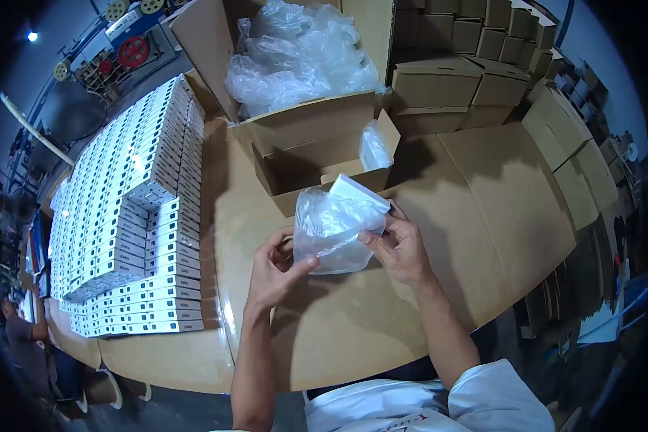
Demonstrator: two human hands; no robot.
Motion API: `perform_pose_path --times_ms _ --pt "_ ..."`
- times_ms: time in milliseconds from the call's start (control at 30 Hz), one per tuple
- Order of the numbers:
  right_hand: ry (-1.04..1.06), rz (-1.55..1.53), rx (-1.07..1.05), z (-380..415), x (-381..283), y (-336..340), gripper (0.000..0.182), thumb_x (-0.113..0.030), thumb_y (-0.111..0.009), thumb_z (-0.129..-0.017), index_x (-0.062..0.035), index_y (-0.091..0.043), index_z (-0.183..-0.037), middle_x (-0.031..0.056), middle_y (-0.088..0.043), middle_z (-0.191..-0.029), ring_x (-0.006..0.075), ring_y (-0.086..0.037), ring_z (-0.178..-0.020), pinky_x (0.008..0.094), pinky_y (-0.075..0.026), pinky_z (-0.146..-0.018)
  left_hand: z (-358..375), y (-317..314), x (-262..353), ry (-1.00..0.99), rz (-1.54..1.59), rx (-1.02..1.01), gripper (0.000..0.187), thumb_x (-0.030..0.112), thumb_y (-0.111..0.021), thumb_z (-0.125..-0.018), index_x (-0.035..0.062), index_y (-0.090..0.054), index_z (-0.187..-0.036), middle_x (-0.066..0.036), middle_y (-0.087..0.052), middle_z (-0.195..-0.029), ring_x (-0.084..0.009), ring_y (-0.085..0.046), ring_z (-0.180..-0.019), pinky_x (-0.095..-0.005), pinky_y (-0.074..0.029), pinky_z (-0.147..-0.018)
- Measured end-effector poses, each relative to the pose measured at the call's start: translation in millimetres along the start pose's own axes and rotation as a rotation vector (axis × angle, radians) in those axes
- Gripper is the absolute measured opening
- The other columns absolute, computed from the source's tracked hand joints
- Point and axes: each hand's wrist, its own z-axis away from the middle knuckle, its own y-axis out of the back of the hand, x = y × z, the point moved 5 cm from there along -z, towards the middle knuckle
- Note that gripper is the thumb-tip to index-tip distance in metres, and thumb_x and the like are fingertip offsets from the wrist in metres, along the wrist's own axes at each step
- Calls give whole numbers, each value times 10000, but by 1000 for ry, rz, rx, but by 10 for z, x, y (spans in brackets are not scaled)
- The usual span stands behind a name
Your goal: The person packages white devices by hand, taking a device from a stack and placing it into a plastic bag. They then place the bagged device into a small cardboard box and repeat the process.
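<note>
A clear plastic bag [331, 234] is stretched between my two hands over the cardboard-covered table. My left hand [277, 270] pinches the bag's lower left edge between thumb and fingers. On the other side, my right hand [399, 245] has its thumb on the bag, with its fingers behind the bag and near a white box [356, 193]. The white box sticks out of the upper right of the bag, tilted. Just beyond stands an open brown carton [302, 155], with a plastic-wrapped white item [374, 147] upright at its right end.
Stacked white boxes [133, 230] fill the left side. A large carton of plastic bags [302, 54] stands at the back. Brown cartons [435, 86] are piled at the back right, and more cartons [572, 158] stand at the right edge. A person [25, 331] is at far left.
</note>
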Motion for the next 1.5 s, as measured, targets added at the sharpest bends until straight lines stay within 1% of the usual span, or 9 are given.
perform_pose_path --times_ms 133,300,367,467,533,600,1000,1167,1500 --pt "-3 150 -120 16 48 32 237 -99 -786 -875 70 -699 -1015 100 -560 -1184 147 -605 -1028 273 -561 -831 10 -108 -75 -40 -108 10 461 64 -850 -796 -54 -648 -1193 -96 -705 -1125 -148 -655 -1012 -316 -527 -906" --pt "-59 78 -78 13 6 21 209 -95 -768 -890 55 -709 -1023 91 -565 -1162 141 -606 -973 277 -538 -828 32 -110 -176 -54 -126 97 144 59 -729 -922 -23 -737 -1040 -53 -743 -927 -105 -665 -857 -272 -531 -794" --pt "-39 112 -73 -1 -66 53 187 -75 -730 -918 48 -713 -1058 87 -563 -1169 143 -610 -952 275 -521 -853 34 -119 -134 -21 -168 115 153 64 -733 -919 -27 -735 -1043 -54 -742 -925 -102 -660 -851 -274 -531 -787" --pt "129 192 204 -2 -200 190 182 -33 -657 -958 39 -712 -1116 89 -572 -1161 145 -613 -964 264 -500 -877 34 -104 -139 4 -190 98 169 71 -742 -915 -28 -736 -1051 -53 -742 -928 -99 -654 -849 -279 -532 -782" --pt "207 90 320 1 -222 279 465 -13 -630 -965 -5 -518 -1416 99 -600 -1159 144 -595 -1036 262 -498 -872 27 -105 -163 -16 -192 68 179 71 -747 -910 -26 -736 -1059 -53 -742 -930 -96 -652 -846 -279 -532 -770" --pt "295 -179 306 -23 -308 270 685 -13 -665 -940 -42 -298 -1517 117 -601 -1164 149 -608 -1031 272 -502 -878 16 -128 -190 -62 -199 35 189 67 -751 -905 -24 -735 -1069 -53 -743 -933 -93 -652 -838 -277 -534 -749" --pt "298 -77 197 36 -281 210 554 35 -718 -884 -37 -350 -1292 121 -536 -1140 178 -609 -1062 277 -561 -840 2 -174 -273 -80 -242 -20 227 42 -766 -879 -19 -729 -1094 -56 -744 -927 -95 -660 -807 -272 -548 -678" --pt "265 -112 96 31 -305 166 505 87 -733 -839 -26 -425 -1223 92 -547 -1099 153 -581 -1056 316 -485 -949 13 -171 -181 30 -326 35 228 57 -770 -879 -33 -722 -1083 -72 -740 -967 -117 -663 -870 -300 -546 -783" --pt "174 -27 98 -8 -155 211 440 53 -693 -880 -22 -441 -1233 82 -507 -1157 158 -546 -1111 313 -461 -965 4 -107 -206 -2 -331 28 194 52 -761 -885 -23 -733 -1062 -57 -736 -949 -105 -646 -869 -298 -538 -796"
